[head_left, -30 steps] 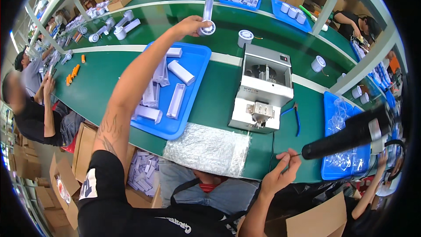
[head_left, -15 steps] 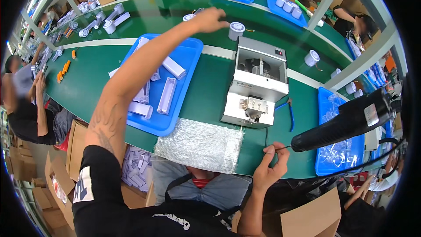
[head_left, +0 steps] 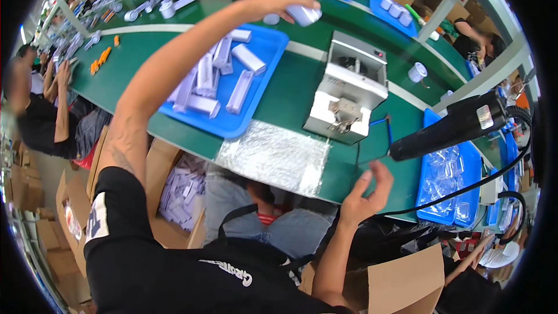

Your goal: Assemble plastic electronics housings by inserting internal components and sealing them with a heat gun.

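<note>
Left hand grips a white cylindrical part, held over the green surface. Right hand is half-curled near the black power driver; whether it pinches anything cannot be determined. Blue tray holds white housings; grey machine stands right of it.

We count one metal machine, one electric screwdriver, one pair of pliers, one silvery sheet, one white cup in our left hand, and three cups in the far right tray.
</note>
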Available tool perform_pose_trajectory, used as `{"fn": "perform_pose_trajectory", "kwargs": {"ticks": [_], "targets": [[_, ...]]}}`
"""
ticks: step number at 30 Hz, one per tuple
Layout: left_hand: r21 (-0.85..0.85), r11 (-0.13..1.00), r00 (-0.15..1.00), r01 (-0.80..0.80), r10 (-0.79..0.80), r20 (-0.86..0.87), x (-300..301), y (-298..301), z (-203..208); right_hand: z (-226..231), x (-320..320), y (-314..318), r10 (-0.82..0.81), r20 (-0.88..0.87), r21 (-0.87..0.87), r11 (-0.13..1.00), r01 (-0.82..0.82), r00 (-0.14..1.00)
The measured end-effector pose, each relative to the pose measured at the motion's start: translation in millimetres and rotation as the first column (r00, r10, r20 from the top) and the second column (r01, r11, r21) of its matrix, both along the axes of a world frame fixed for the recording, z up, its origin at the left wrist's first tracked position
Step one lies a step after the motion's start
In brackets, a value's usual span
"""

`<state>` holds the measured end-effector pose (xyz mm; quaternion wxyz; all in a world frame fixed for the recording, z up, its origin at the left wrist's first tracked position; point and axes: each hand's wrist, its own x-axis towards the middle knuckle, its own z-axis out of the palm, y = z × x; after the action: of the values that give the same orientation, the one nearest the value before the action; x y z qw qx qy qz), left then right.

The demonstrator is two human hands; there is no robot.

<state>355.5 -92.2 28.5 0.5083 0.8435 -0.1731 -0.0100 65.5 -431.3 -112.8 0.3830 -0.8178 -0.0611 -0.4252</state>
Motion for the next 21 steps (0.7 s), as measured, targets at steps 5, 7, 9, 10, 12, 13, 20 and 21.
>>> {"fn": "perform_pose_trajectory", "kwargs": {"ticks": [5, 7, 9, 10, 12, 13, 20, 21], "targets": [[-0.645, 0.764, 0.97, -0.01, -0.148, -0.191, -186, 68, 30, 19, -15, 48, 0.41, -0.02, 0.356, 0.855, -0.377, 0.912], [-0.661, 0.747, 0.988, -0.069, -0.039, -0.148, -253, 81, 3, 49, 15, 90, 0.622, -0.141, 0.222, 0.778, -0.588, 0.77], [-0.717, 0.675, 0.983, -0.177, 0.089, -0.159, -312, 80, -34, 69, 48, 139, 0.713, -0.216, 0.073, 0.693, -0.717, 0.667], [-0.774, 0.585, 0.969, -0.242, 0.105, -0.223, -333, 76, -54, 70, 67, 157, 0.685, -0.231, -0.102, 0.689, -0.717, 0.691], [-0.872, 0.423, 0.961, -0.247, -0.007, -0.276, -361, 61, -88, 60, 99, 190, 0.657, -0.323, -0.316, 0.603, -0.732, 0.681], [-0.881, 0.391, 0.944, -0.267, -0.078, -0.321, -367, 54, -98, 57, 112, 200, 0.642, -0.401, -0.358, 0.548, -0.756, 0.654], [-0.819, 0.499, 0.931, -0.284, -0.061, -0.36, -365, -7, -115, 44, 140, 205, 0.611, -0.189, -0.715, 0.451, -0.534, 0.768], [-0.83, 0.501, 0.949, -0.246, -0.05, -0.311, -362, -14, -118, 49, 135, 198, 0.648, -0.13, -0.644, 0.52, -0.561, 0.75]]}}
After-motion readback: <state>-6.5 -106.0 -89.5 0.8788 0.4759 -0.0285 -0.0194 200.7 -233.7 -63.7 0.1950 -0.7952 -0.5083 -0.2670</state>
